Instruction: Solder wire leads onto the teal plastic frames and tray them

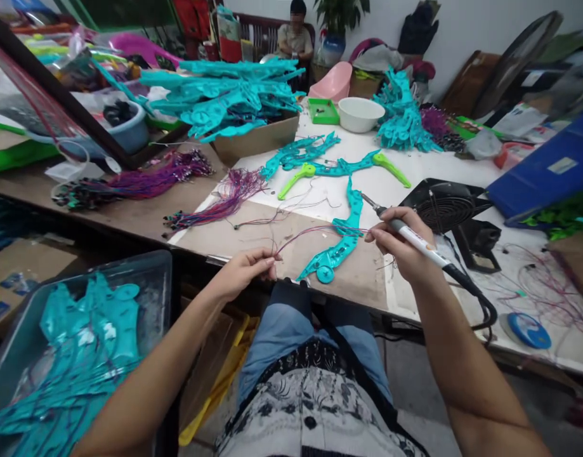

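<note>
My right hand (399,247) is closed around a white soldering iron (415,238), its tip pointing up-left toward a teal plastic piece (341,244) lying on the table (253,238). My left hand (246,270), at the table's near edge, pinches thin purple and red wires (314,231) that run right to the teal piece. The teal piece is long and curved, with a round end near the table edge.
More teal pieces with green tips (341,166) lie farther back, beside bundles of purple wires (224,200). A cardboard box (253,136) holds a teal pile. A black fan (441,203), a white bowl (360,114) and a solder spool (526,330) stand right. A grey bin (153,273) of teal parts sits lower left. A person sits at the back.
</note>
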### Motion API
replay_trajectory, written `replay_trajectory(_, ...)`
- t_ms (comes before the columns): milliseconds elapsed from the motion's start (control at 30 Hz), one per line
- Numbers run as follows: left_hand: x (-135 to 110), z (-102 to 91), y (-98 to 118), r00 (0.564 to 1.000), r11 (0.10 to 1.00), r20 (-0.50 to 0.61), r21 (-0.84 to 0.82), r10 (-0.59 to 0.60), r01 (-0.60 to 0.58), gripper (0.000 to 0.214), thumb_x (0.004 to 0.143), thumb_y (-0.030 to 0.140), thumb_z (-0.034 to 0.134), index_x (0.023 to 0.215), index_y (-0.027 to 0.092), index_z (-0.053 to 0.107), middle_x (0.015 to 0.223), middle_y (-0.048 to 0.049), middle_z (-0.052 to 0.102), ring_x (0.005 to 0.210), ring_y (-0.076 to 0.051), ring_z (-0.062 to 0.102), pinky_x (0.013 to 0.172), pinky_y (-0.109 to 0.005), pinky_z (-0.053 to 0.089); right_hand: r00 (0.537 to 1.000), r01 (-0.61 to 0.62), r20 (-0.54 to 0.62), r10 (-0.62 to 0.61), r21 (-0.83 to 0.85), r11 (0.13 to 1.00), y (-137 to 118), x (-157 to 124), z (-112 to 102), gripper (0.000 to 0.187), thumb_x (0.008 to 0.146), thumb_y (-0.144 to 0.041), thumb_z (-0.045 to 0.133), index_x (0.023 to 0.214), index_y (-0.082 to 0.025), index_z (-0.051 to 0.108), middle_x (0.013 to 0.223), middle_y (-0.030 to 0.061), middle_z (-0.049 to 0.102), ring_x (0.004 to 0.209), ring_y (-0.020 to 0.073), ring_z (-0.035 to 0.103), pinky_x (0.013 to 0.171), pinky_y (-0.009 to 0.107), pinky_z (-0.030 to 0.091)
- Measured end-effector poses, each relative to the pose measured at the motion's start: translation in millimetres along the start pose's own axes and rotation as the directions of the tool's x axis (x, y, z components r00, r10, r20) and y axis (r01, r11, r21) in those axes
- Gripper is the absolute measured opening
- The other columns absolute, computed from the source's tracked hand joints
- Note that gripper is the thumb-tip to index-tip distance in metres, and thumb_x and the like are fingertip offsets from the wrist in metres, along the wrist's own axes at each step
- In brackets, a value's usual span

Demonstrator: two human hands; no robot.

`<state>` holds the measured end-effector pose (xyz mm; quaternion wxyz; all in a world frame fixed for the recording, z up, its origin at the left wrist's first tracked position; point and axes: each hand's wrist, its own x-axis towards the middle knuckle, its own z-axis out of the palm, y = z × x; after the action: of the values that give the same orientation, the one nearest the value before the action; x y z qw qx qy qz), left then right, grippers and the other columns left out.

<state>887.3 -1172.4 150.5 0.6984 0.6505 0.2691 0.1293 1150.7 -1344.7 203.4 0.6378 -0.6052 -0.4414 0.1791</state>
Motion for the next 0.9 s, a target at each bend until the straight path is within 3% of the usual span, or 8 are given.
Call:
replay_trajectory(133, 8, 3.2, -10, 0.998, 0.987, -0.044, -0.156, -0.041, 0.034, 0.033, 0.078, 0.048, 0.069, 0.086, 0.016, 0.061, 0.056, 0.0051, 0.049, 0.051, -0.007, 0.041, 0.053, -0.020, 0.032, 1.000, 0.016, 0.012, -0.015, -0.109, 0.994, 21, 13, -12, 0.026, 0.077, -0.025, 0.072, 0.097, -0.020, 0.055, 0.066, -0.0022, 0.067, 0.052, 0.0111, 0.060, 0.047, 0.021, 0.043)
replay_trajectory(267, 19, 5.5, -16, 0.981, 0.996, -0.169, -0.015, -0.091, 0.090, 0.037, 0.077, 0.053, 0.066, 0.080, 0.016, 0.058, 0.046, 0.0093, 0.033, 0.042, -0.006, 0.026, 0.045, -0.020, 0.018, 0.997, 0.070, 0.064, -0.053, -0.313, 0.947, 31, 25, -22, 0.026, 0.078, -0.024, 0.071, 0.100, -0.021, 0.057, 0.075, -0.0018, 0.068, 0.068, 0.0167, 0.070, 0.065, 0.027, 0.054)
replay_trajectory(400, 34, 6.0, -13, 0.989, 0.949, -0.147, 0.308, -0.029, 0.074, 0.036, 0.082, 0.051, 0.056, 0.073, 0.016, 0.061, 0.054, 0.0019, 0.054, 0.052, -0.011, 0.046, 0.053, -0.022, 0.033, 0.972, 0.234, 0.166, -0.169, -0.560, 0.795, 38, 43, -27, 0.020, 0.081, -0.022, 0.064, 0.100, -0.024, 0.059, 0.081, -0.0005, 0.069, 0.073, 0.0180, 0.069, 0.068, 0.029, 0.052)
replay_trajectory(533, 59, 6.8, -12, 0.980, 0.778, -0.145, 0.628, 0.138, -0.017, 0.030, 0.082, 0.040, 0.053, 0.066, 0.017, 0.064, 0.070, -0.0049, 0.066, 0.073, -0.018, 0.058, 0.069, -0.028, 0.042, 0.863, 0.504, 0.355, -0.359, -0.658, 0.560, 61, 74, -29, 0.012, 0.084, -0.018, 0.058, 0.095, -0.024, 0.059, 0.085, 0.0018, 0.068, 0.081, 0.0198, 0.065, 0.078, 0.033, 0.049)
replay_trajectory(633, 81, 10.6, -17, 0.953, 0.650, -0.222, 0.759, 0.205, 0.037, 0.029, 0.085, 0.035, 0.050, 0.070, 0.017, 0.067, 0.072, -0.0067, 0.067, 0.075, -0.020, 0.059, 0.073, -0.031, 0.043, 0.825, 0.563, 0.424, -0.372, -0.665, 0.491, 85, 105, -25, 0.014, 0.086, -0.015, 0.055, 0.096, -0.023, 0.060, 0.085, 0.0030, 0.067, 0.082, 0.0206, 0.062, 0.080, 0.034, 0.046)
replay_trajectory(767, 97, 22.6, -24, 0.918, 0.428, -0.244, 0.899, 0.312, 0.094, 0.025, 0.086, 0.032, 0.056, 0.093, 0.013, 0.071, 0.093, -0.0141, 0.067, 0.093, -0.029, 0.059, 0.085, -0.040, 0.044, 0.853, 0.521, 0.406, -0.328, -0.684, 0.510, 105, 124, -17, 0.016, 0.085, -0.011, 0.052, 0.094, -0.021, 0.061, 0.084, 0.0047, 0.065, 0.090, 0.0234, 0.060, 0.087, 0.038, 0.044)
replay_trajectory(867, 93, 39.2, -25, 0.794, 0.387, -0.301, 0.918, 0.528, 0.090, 0.042, 0.086, 0.033, 0.060, 0.121, 0.010, 0.061, 0.114, -0.0188, 0.060, 0.107, -0.033, 0.054, 0.092, -0.046, 0.043, 0.907, 0.416, 0.253, -0.336, -0.657, 0.629, 105, 93, -17, 0.012, 0.085, -0.013, 0.056, 0.093, -0.021, 0.060, 0.088, 0.0045, 0.065, 0.086, 0.0216, 0.060, 0.078, 0.033, 0.046)
replay_trajectory(900, 91, 47.1, -25, 0.780, 0.396, -0.269, 0.918, 0.565, 0.030, 0.041, 0.088, 0.034, 0.058, 0.122, 0.011, 0.059, 0.114, -0.0178, 0.059, 0.108, -0.032, 0.054, 0.094, -0.046, 0.044, 0.923, 0.380, 0.203, -0.328, -0.628, 0.680, 104, 75, -18, 0.011, 0.086, -0.014, 0.057, 0.093, -0.021, 0.059, 0.087, 0.0032, 0.064, 0.082, 0.0195, 0.061, 0.074, 0.030, 0.047)
